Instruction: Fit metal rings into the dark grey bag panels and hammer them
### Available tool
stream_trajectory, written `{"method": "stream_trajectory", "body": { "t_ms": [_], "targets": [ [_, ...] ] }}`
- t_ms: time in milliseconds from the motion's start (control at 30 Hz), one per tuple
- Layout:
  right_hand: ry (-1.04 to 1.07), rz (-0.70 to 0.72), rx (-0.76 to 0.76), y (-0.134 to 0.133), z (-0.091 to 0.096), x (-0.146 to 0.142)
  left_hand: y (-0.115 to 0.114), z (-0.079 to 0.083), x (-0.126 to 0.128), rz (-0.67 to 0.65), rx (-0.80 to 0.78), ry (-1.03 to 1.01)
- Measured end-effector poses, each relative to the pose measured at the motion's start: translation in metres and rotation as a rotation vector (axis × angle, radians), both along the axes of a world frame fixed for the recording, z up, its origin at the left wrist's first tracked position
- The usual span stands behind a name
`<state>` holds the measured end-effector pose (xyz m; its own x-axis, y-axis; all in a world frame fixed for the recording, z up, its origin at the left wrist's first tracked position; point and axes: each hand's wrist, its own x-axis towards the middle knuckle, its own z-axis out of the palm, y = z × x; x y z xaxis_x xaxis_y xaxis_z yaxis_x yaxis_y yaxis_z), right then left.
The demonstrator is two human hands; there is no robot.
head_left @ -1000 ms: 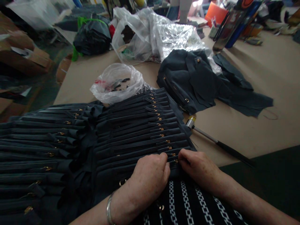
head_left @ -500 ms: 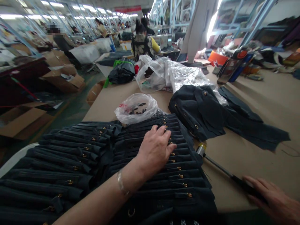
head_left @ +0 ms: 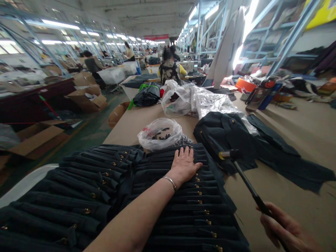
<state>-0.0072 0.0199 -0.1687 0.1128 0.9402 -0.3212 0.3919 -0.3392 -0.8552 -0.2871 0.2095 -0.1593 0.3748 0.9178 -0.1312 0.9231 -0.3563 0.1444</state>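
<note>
My left hand (head_left: 184, 163) lies flat with fingers spread on a row of overlapped dark fabric pieces (head_left: 168, 206), near their far end. Gold zipper pulls (head_left: 200, 202) line the right side of that row. My right hand (head_left: 280, 224) is wrapped round the black handle of a hammer (head_left: 248, 185), its head with a yellow face raised over the table to the right of the pieces. A second row of the same fabric pieces (head_left: 65, 199) spreads at the left.
Beyond the rows sits an open plastic bag (head_left: 160, 134) with small dark parts inside. A dark fabric bag (head_left: 225, 136), clear plastic wrap (head_left: 212, 101) and a bottle (head_left: 258, 94) stand farther back. Cardboard boxes (head_left: 39, 138) are on the floor; a person (head_left: 170, 70) sits ahead.
My right hand has lifted the hammer off the table, its head now higher. My left hand has flattened and spread its fingers on the fabric. The camera view has tilted up.
</note>
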Motion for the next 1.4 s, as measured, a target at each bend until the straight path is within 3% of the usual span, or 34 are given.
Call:
{"method": "stream_trajectory", "body": {
  "t_ms": [167,367,633,800,900,1000,1200,1400],
  "targets": [
    [0.025,0.156,0.056,0.061,0.025,-0.039,-0.006,0.001,0.000,0.006,0.009,-0.019],
    [-0.373,0.279,0.269,0.109,0.025,-0.049,-0.019,0.001,-0.003,-0.038,0.033,-0.057],
    [-0.636,0.359,0.186,0.106,-0.004,-0.033,-0.016,0.002,-0.012,-0.009,0.036,-0.065],
    [-0.687,0.377,0.184,0.103,0.004,-0.036,-0.015,0.001,-0.014,-0.020,0.079,-0.051],
    [-0.661,0.316,0.337,0.099,0.009,-0.041,-0.015,-0.002,-0.016,-0.049,0.115,-0.042],
    [-0.633,0.285,0.464,0.099,0.003,-0.043,-0.014,-0.006,-0.021,-0.089,0.132,-0.025],
    [-0.731,0.421,0.223,0.101,0.001,-0.041,-0.011,-0.008,-0.027,-0.129,0.142,0.000],
    [-0.638,0.304,0.428,0.085,-0.003,-0.040,-0.011,-0.011,-0.027,-0.141,0.173,0.000]
  ]
}}
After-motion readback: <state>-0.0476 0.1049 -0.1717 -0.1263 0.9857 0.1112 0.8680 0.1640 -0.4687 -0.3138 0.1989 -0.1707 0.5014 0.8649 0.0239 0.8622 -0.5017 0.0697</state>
